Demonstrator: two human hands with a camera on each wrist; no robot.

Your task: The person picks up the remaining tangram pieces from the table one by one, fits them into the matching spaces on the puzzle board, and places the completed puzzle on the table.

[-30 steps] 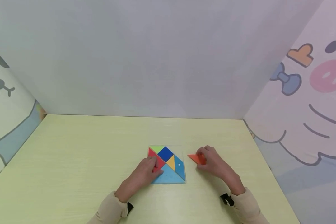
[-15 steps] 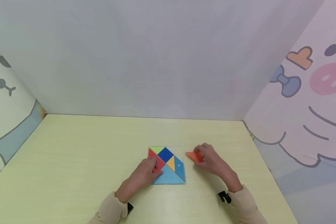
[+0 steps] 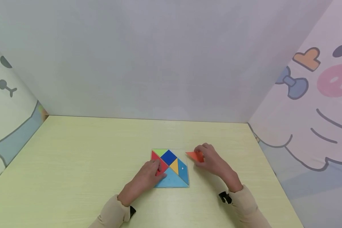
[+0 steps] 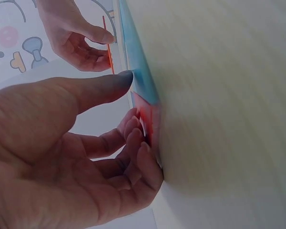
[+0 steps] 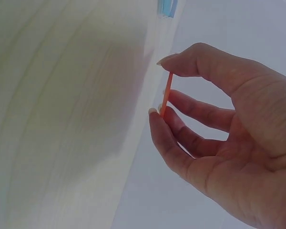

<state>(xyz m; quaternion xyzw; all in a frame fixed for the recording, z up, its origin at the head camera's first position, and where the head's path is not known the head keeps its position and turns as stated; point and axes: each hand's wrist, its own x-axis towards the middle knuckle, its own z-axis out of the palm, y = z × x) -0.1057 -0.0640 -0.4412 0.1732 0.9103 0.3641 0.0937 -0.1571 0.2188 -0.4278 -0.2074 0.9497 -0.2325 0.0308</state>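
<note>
In the head view, tangram pieces lie in a thin clear tray: a red triangle, light blue triangle, dark blue square, yellow triangle, blue parallelogram and green triangle. My left hand rests at the tray's lower left, bent fingers on the red triangle and thumb touching the light blue one. Right of the tray, my right hand pinches an orange triangle between thumb and fingertips. The right wrist view shows this orange triangle edge-on, above the table.
The pale wooden table surrounds the tray. A grey-white wall rises at its back edge, and cartoon-printed panels stand at the left and right sides. Dark bands show at both sleeve cuffs.
My right hand has moved left and slightly away from me with the orange triangle, bringing it nearer the tray's upper right corner. The left hand has stayed in place.
</note>
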